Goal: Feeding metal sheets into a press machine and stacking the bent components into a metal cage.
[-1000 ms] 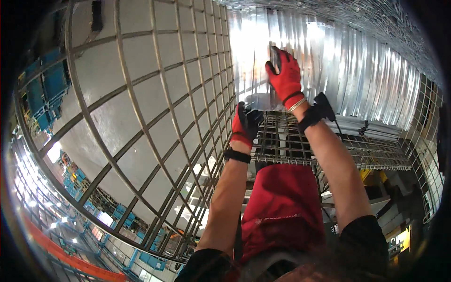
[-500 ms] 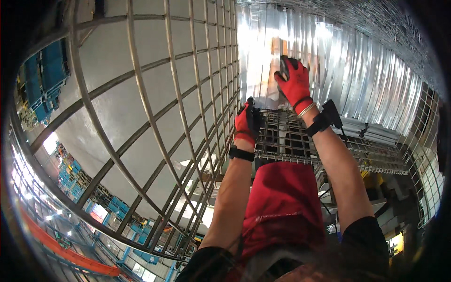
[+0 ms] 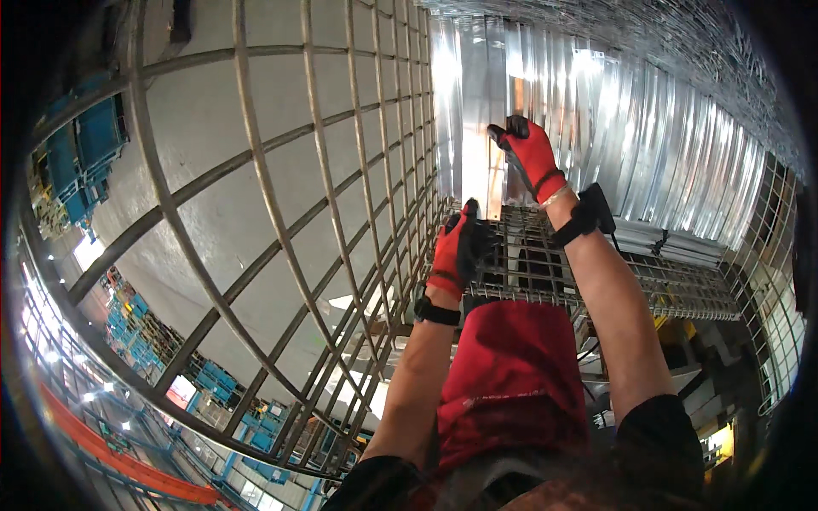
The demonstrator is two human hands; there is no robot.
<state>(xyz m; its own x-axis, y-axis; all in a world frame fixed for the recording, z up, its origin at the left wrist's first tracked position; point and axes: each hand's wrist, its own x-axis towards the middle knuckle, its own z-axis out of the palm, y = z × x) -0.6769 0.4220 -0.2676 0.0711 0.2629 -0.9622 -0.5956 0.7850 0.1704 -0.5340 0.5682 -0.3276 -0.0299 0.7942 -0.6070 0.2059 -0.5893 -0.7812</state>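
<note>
A shiny metal strip (image 3: 484,111) stands in front of a row of similar upright strips, its lower end tipped toward me. My left hand (image 3: 458,249), in a red glove with black palm and fingers, is closed at this lower end, thumb up; its fingers are partly hidden. Higher up, my right hand (image 3: 530,155), gloved the same way, is curled at the strip's right edge, with dark fingertips against it. Both hands are over the wire mesh ledge (image 3: 537,255) of the cage.
A tall wire mesh wall (image 3: 277,226) rises close on my left. Many bright metal strips (image 3: 648,145) stand packed along the back and right. Dark layered stacked edges (image 3: 673,38) lie beyond them. More mesh (image 3: 775,213) closes the right side.
The strip's lower end has come down toward me. My left hand has shifted down and slightly right, and my right hand slightly down and left.
</note>
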